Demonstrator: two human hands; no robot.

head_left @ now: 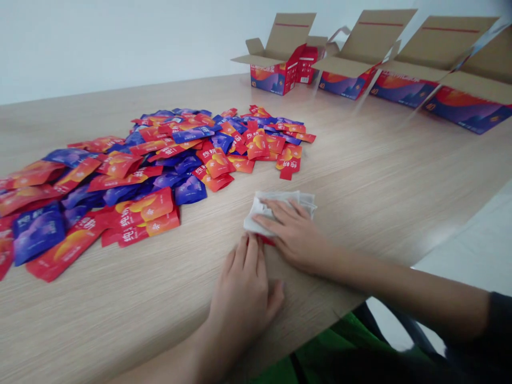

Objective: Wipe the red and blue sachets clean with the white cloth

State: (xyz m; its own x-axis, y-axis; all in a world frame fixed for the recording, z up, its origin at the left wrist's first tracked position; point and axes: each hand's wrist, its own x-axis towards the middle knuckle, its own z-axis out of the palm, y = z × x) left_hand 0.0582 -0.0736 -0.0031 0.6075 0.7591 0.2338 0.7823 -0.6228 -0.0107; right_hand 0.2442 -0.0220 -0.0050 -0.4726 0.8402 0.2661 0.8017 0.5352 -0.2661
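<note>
A flattened white pouch or folded sheet (pixel 260 209), its exact kind unclear, lies on the table before me. Some see-through edging shows at its right end, and a strip of red (pixel 267 241) peeks out along the near side. My right hand (pixel 298 234) rests flat across the white piece with fingers spread, hiding part of it. At the near left corner, my left hand (pixel 244 282) touches down with its fingertips, fingers stretched out and thumb apart. Neither hand grips anything visibly.
A wide pile of red and blue sachets (pixel 160 160) covers the table's (pixel 160 298) left and middle. One red sachet (pixel 288 160) lies at the pile's right end. Several open cardboard boxes (pixel 268 77) stand along the back right. The table's near edge runs below my right forearm.
</note>
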